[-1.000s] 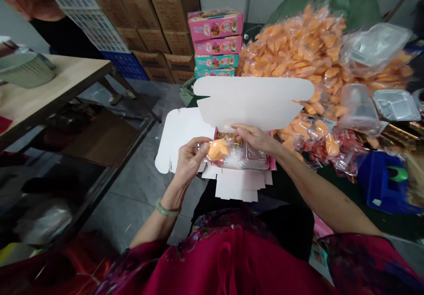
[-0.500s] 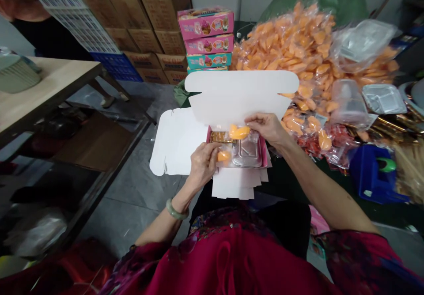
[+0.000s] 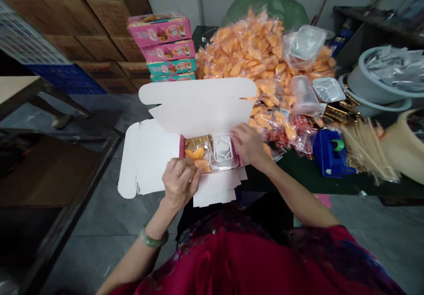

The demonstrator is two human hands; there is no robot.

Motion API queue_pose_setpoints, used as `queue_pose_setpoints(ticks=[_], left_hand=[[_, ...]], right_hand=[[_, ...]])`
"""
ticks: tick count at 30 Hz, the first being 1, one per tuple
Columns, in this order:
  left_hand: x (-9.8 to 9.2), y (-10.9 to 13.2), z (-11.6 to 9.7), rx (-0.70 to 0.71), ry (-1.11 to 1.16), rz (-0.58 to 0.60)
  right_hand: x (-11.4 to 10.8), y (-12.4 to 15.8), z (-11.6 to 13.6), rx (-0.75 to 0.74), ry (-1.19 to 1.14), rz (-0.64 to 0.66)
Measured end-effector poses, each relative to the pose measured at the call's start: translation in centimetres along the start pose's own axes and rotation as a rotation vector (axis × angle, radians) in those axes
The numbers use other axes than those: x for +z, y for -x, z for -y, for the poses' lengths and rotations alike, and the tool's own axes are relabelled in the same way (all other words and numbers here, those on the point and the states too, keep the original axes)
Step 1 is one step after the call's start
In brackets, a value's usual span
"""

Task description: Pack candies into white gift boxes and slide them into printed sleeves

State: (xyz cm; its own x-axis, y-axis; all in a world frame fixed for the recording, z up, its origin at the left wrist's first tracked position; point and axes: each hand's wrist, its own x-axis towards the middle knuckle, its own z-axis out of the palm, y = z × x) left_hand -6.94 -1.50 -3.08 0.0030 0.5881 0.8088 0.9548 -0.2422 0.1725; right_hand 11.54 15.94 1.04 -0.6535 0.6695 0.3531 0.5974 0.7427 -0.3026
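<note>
An open pink-edged box [image 3: 182,148] lies in front of me, its white lid [image 3: 202,105] raised. Inside are a gold packet [image 3: 200,141], clear-bagged orange pieces [image 3: 196,153] and a silver foil tray [image 3: 223,149] in a clear container. My left hand [image 3: 180,182] is at the front left corner, fingers closed at the edge of a bagged orange piece [image 3: 202,166]; its fingertips are partly hidden. My right hand [image 3: 250,145] rests by the box's right wall, fingers stretched along it, slightly blurred, with nothing visible in them.
A large heap of bagged orange pieces [image 3: 245,43] fills the table's back. Pink and teal boxes [image 3: 168,50] are stacked left of it. A blue tape dispenser [image 3: 327,153], wooden sticks [image 3: 367,147] and grey tubs [image 3: 377,76] stand right. Cartons [image 3: 99,17] are piled back left.
My right hand has let go of a bagged orange piece, which now lies on the left inside the box, and moved to the right wall. The view has turned right.
</note>
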Motion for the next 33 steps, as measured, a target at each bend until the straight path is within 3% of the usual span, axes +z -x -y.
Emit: queue_pose_setpoints(ticks=[4,6,8,11,14,18,20,21,23,27,30,33], left_hand=[[0.2,0.7,0.0,0.077,-0.002,0.357],[0.9,1.1,0.2,0.085,-0.055,0.466],[1.5,1.5,0.4,0.080,-0.107,0.497],[1.7,1.8,0.4,0.053,-0.149,0.448],[1.3,1.9,-0.1,0.036,-0.119,0.386],[0.4,2.0,-0.6,-0.026,-0.016,0.252],[-0.1,2.2,-0.4,-0.120,0.014,0.105],[-0.3,2.3,-0.2,-0.182,0.025,0.030],[-0.7,2.3,0.3,-0.306,0.034,-0.090],[-1.3,1.9,1.7,-0.423,0.013,-0.185],[-1.5,1.3,3.0,-0.504,0.099,-0.139],[-1.1,0.5,5.1,-0.660,0.243,-0.166]], right_hand=[[-1.0,3.2,-6.9,0.409,0.215,-0.048],[0.0,3.5,-8.6,0.462,0.261,-0.013],[1.5,3.1,-9.0,0.443,0.221,-0.012],[3.3,2.4,-8.4,0.405,0.080,-0.080],[3.4,2.6,-7.7,0.365,-0.101,-0.146],[0.6,4.0,-5.7,0.345,-0.274,-0.385],[-0.9,4.1,-3.2,0.242,-0.267,-0.508],[-1.3,3.9,-1.5,0.147,-0.260,-0.507],[-0.9,2.7,2.2,-0.075,-0.228,-0.390],[3.4,-0.2,8.1,-0.385,-0.057,0.058],[6.0,-0.7,9.0,-0.480,0.010,0.316],[5.5,0.2,6.8,-0.527,-0.142,0.413]])
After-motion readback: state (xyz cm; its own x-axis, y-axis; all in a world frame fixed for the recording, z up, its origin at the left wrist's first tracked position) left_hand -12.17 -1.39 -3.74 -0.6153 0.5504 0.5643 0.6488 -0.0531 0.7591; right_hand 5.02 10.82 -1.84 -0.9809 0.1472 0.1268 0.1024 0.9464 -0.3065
